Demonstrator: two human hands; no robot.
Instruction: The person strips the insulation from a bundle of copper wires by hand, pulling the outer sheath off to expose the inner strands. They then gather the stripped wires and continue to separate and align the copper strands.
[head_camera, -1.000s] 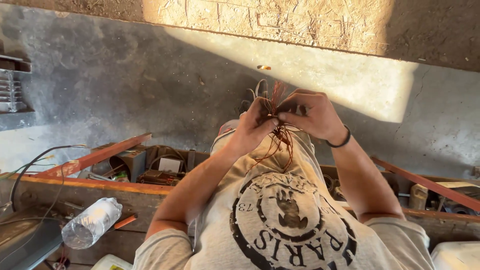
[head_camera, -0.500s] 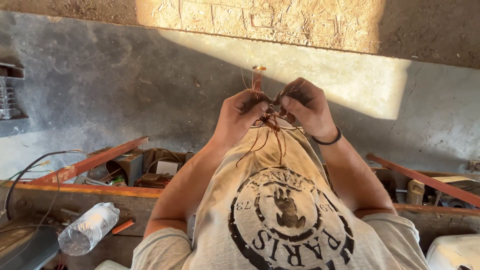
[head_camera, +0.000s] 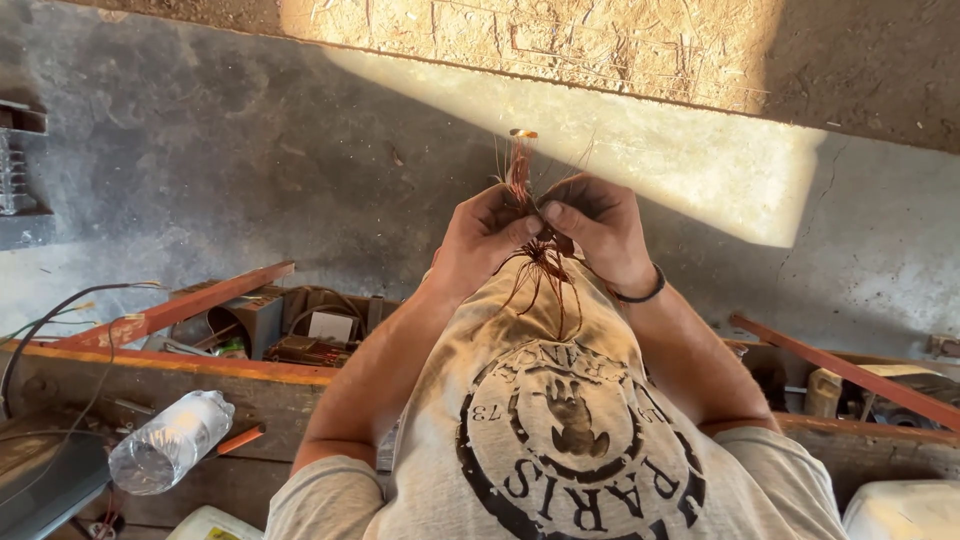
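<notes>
Both my hands are held together in front of my chest, pinching a bundle of thin copper-red wire strands (head_camera: 520, 172). My left hand (head_camera: 483, 243) grips the bundle from the left with thumb and fingers closed. From the right, my right hand (head_camera: 598, 228), with a dark band on its wrist, closes on the same bundle. The upper end of the strands sticks out past my fingers, and loose strands (head_camera: 547, 283) hang down over my grey printed shirt (head_camera: 560, 440).
A clear plastic bottle (head_camera: 170, 442) lies on a worn wooden bench edge (head_camera: 200, 375) at lower left. Behind it is a box of coils and parts (head_camera: 300, 330), a rust-red bar (head_camera: 180, 305) and a black cable (head_camera: 40, 330). Another red bar (head_camera: 850, 372) lies right.
My hands have lifted slightly and worked along the wire bundle; its tip now stands out farther above my fingers. The view has shifted a little.
</notes>
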